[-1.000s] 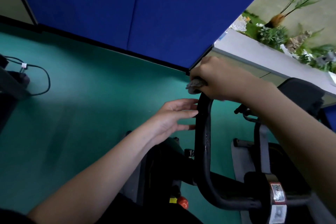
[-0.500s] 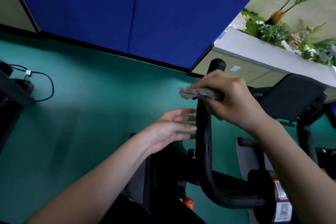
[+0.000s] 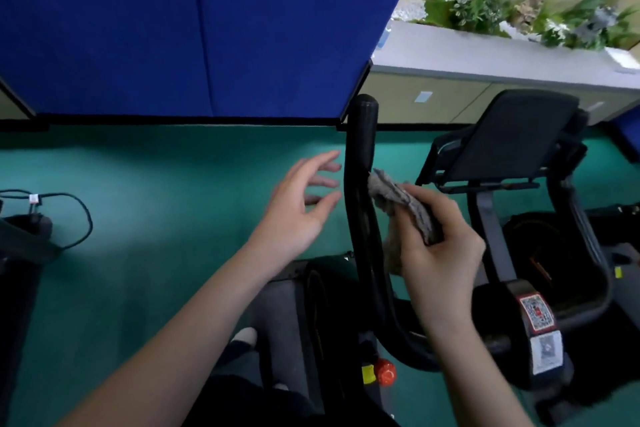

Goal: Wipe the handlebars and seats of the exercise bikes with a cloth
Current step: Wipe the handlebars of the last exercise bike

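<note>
**Bar between your hands, cloth on its right side**

The handlebar (image 3: 360,184) stands in the centre of the frame. Its long axis runs nearly top to bottom: the capped end is near the upper middle, and the tube sweeps down and bends toward the lower right. The cloth (image 3: 401,208) lies just right of that tube about halfway down, and its upper corner looks to be touching the bar's right flank.

Your right hand (image 3: 440,253) pinches the folded cloth between thumb and fingers, so it is the nearer hand and the one placed to work. Your left hand (image 3: 301,204) is on the other side of the bar. Its fingers are spread and relaxed and hold nothing, and the fingertips are just short of the tube. Any wiping stroke probably has to follow the tube up or down, not across it.

The count is one cloth, two hands, and one bar arm within reach. A second arm (image 3: 585,239) rises at the right, beyond the black console panel (image 3: 502,139). No seat is clearly in view.

Farther out there are two printed labels (image 3: 536,315) on the stem at the lower right and one red knob (image 3: 385,371) at the lower centre. One black cable (image 3: 79,215) lies on the green floor at the left, the blue partition (image 3: 207,28) fills the upper left, and a planter (image 3: 502,42) sits at the upper right.
</note>
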Motion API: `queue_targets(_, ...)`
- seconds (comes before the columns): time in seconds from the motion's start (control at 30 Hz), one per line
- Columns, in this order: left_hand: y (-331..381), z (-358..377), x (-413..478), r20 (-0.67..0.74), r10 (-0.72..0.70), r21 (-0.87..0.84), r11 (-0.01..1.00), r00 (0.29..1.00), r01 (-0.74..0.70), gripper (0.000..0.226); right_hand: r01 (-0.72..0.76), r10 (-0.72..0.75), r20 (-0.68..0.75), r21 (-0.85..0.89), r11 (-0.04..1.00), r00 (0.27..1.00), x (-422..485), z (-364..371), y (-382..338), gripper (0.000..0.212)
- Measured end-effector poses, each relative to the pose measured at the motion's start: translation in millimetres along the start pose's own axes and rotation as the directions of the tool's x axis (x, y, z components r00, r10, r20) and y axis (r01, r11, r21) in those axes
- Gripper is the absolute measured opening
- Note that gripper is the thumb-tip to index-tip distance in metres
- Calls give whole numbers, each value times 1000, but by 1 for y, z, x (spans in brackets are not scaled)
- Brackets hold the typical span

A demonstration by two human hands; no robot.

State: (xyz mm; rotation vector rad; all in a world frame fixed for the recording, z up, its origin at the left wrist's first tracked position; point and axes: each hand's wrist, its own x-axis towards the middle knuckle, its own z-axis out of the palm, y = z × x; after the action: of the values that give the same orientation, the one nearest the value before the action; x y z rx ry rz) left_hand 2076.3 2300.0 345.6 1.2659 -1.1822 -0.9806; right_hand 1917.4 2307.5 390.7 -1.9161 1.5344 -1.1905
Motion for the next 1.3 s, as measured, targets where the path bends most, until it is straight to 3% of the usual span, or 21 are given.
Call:
queue_targets(0.07, 4, -1, 5, 12, 168, 215, 962, 986, -166, 53, -107, 106, -21, -47, 993, 994, 2, 14, 0, 20)
queue_targets(0.2, 2, -6, 15, 163, 380, 573, 715, 910, -401, 50, -134, 144, 90, -104, 986, 986, 3, 18, 2, 18)
queue_targets(0.3, 0, -8, 18, 268, 413, 697, 541, 871, -471, 48, -130, 150, 134, -147, 980, 980, -5, 1, 9, 15)
queue_targets(0.47, 2, -6, 19, 407, 410, 733, 386, 816, -560, 42, -292, 293, -39, 33, 956, 955, 11, 7, 19, 14)
queue_targets(0.53, 3, -5, 18, 436, 397, 717, 389, 808, -578, 39, -321, 323, -15, 86, 943, 946, 21, 22, 20, 17)
queue_targets(0.67, 2, -7, 19, 439, 375, 695, 435, 816, -573, 39, -349, 322, 179, 140, 927, 929, 25, 29, 26, 22)
queue_targets(0.97, -6, -7, 22, 431, 430, 632, 483, 794, -605, 36, -352, 318, 412, 7, 936, 854, -26, -31, 40, 15)
queue_targets(1.07, -6, -6, 22, 421, 440, 623, 495, 793, -605, 35, -333, 321, 320, -17, 943, 891, -28, -41, 37, 14)
queue_targets(1.17, -4, -6, 21, 417, 440, 622, 499, 795, -603, 36, -159, 157, 141, 2, 987, 977, -11, -26, 24, 22)
queue_targets(1.3, -3, -7, 20, 423, 429, 636, 486, 798, -599, 37, 46, -27, 244, -71, 996, 969, -8, -3, 13, 34)
